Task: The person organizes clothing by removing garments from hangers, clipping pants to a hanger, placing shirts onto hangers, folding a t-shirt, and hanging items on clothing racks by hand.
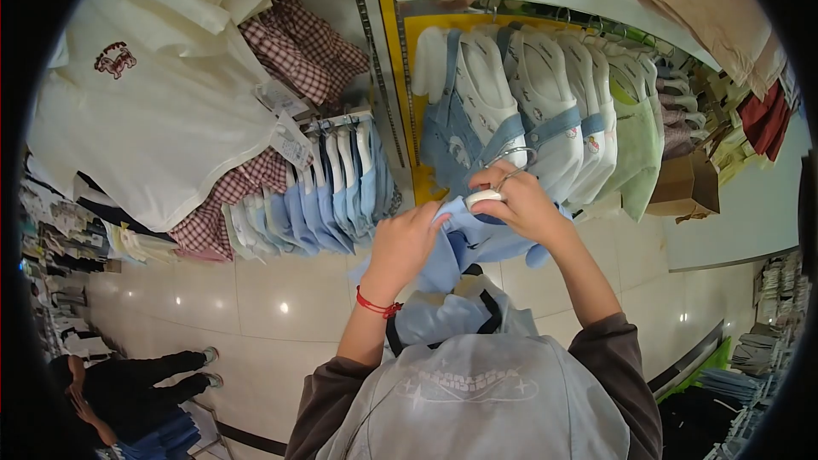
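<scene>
My right hand (530, 209) grips a white clothes hanger (486, 198), its metal hook sticking up past the fingers. A light blue garment (494, 240) hangs below that hanger, in front of my chest. Its fabric is pinched at the upper edge between the fingers of my left hand (405, 243), which has a red cord bracelet (375, 305) at the wrist. Folds and my hands hide part of the garment. Lower down, close to my body, is a bundle of pale translucent material with black edging (456, 311); I cannot tell exactly what it is.
Ahead hang white and denim children's outfits (545, 111) on a rail. Blue garments (324, 196) hang on a rack to the left, near a large white shirt (162, 94). A cardboard box (684, 187) is at the right. Another person (128, 400) stands at lower left.
</scene>
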### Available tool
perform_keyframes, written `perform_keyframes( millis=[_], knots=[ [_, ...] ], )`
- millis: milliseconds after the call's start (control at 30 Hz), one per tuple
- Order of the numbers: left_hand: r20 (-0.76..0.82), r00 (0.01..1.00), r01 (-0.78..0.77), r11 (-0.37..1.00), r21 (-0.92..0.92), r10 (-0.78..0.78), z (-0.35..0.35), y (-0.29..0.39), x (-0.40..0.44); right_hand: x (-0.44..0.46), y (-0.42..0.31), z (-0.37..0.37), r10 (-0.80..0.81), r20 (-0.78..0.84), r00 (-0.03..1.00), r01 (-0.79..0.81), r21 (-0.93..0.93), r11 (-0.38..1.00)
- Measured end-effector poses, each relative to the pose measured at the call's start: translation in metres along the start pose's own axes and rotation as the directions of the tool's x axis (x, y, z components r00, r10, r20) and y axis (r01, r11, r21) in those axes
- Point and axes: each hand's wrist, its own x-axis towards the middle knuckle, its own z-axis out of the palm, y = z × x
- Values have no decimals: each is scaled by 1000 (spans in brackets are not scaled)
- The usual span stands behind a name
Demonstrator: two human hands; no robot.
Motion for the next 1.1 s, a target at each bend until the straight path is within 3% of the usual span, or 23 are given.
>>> perform_keyframes(
  millis=[33,133,233,300,333,533,600,633,800,1000,1100],
  knots=[
    [-21,1000,19,999,-40,-19,0,-3,0,-1,-1,-2,59,16,998,-59,-11,998],
    [-79,992,81,983,-163,-95,-5,-13,-2,-6,9,-1,-19,-33,999,17,-63,998],
    [-110,977,147,949,-280,-184,-20,-12,1,-11,10,0,-17,9,1000,17,-113,993],
    [-100,970,173,919,-354,-221,-30,-7,6,-15,23,2,75,126,989,-60,-118,991],
    [-79,979,153,928,-341,-190,-30,-6,7,-17,28,1,120,183,976,-98,-124,987],
    [-78,996,-58,930,-364,31,-25,0,8,-18,36,-10,70,-92,993,-75,-52,996],
    [-150,978,-188,916,-355,142,-23,17,7,-19,34,-10,16,-89,996,-34,-207,978],
    [-179,978,-173,907,-384,111,-24,25,6,-20,31,-9,-13,-83,996,-11,-283,959],
    [-242,960,12,883,-469,-142,-21,42,2,-18,18,-2,-79,79,994,99,-292,951],
    [-329,941,-53,920,-388,-85,-19,32,13,-27,25,6,36,267,963,28,-233,972],
    [-253,957,35,920,-390,-144,-24,32,21,-32,25,11,87,384,919,7,-236,972]
  ],
)
